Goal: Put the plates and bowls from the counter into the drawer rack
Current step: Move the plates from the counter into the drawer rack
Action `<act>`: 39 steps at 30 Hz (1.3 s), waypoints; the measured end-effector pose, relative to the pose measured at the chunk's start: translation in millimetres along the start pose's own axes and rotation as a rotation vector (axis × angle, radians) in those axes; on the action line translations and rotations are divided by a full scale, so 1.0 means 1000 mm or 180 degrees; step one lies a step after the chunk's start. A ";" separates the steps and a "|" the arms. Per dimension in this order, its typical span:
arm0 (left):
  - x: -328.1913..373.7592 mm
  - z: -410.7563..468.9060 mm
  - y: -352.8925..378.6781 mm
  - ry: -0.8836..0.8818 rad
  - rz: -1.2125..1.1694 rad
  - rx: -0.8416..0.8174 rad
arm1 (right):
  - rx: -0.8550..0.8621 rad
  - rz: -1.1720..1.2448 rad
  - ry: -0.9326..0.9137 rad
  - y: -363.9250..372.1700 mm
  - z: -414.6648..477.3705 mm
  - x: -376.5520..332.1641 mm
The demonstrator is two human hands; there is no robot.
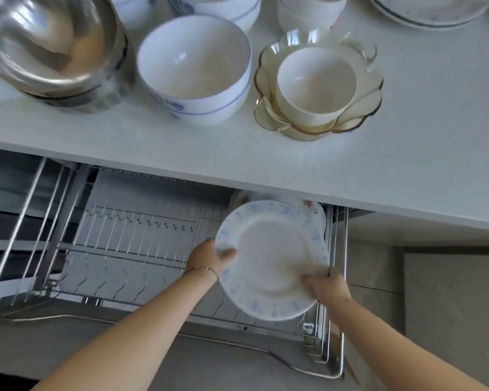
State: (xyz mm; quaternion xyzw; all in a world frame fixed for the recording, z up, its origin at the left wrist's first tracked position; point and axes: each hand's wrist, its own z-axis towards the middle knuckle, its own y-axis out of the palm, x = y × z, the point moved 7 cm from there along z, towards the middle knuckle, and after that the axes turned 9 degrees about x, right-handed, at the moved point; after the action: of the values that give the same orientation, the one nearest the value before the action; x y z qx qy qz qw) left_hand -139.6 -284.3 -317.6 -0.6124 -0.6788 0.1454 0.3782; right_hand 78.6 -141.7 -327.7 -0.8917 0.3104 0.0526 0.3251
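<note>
1. Grey flooring is being shown at the bottom of the view, beneath the pulled-out drawer rack (130,249) of chrome wire.
2. A white plate with a blue-flecked rim (271,261) is being held over the right end of the rack, tilted, with its face turned toward the camera.
3. The plate's left edge is being gripped by the left hand (209,256), with the thumb lying on the face and the fingers hidden behind; a thin bracelet (202,270) is being worn on that wrist.
4. The plate's lower right edge is being pinched by the right hand (326,286), its fingers closed over the rim.
5. Behind the held plate, other plates (314,211) are being kept upright at the rack's right end, partly hidden by the counter edge; how many cannot be told.
6. The rest of the rack's slots are being left unfilled.
7. Farther off, on the white counter (266,165), dishes are being kept: stacked steel bowls (54,46) at the left, a blue-banded white bowl (194,69) in the middle, and a cream cup sitting inside amber scalloped glass dishes (319,86) to the right.
8. More bowls and a large plate (429,9) are being cut off by the top edge.
</note>
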 end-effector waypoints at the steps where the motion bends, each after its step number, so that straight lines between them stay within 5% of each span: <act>1: 0.007 0.010 0.005 -0.0010 0.0027 0.0016 | 0.0084 -0.0013 -0.0012 0.000 0.007 -0.005; 17: 0.035 0.065 0.036 -0.0579 0.0207 0.0428 | 0.1001 0.0313 0.0082 0.018 0.054 -0.025; 32: 0.017 0.053 0.066 -0.1128 -0.2261 -0.0228 | 0.0657 0.0594 -0.0163 0.025 0.060 -0.032; 35: 0.019 0.048 0.060 -0.1106 -0.1979 -0.0266 | 0.0535 0.0316 -0.0143 0.021 0.058 -0.031; 39: 0.031 0.025 0.034 -0.0675 -0.0290 -0.0002 | 0.0187 -0.0467 -0.0216 0.009 0.041 -0.035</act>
State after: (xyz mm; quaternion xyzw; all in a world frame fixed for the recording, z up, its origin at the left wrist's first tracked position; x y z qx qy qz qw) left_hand -131.4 -241.2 -346.0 -0.5621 -0.7422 0.1918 0.3104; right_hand 49.6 -103.6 -353.6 -0.8998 0.2344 0.0496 0.3645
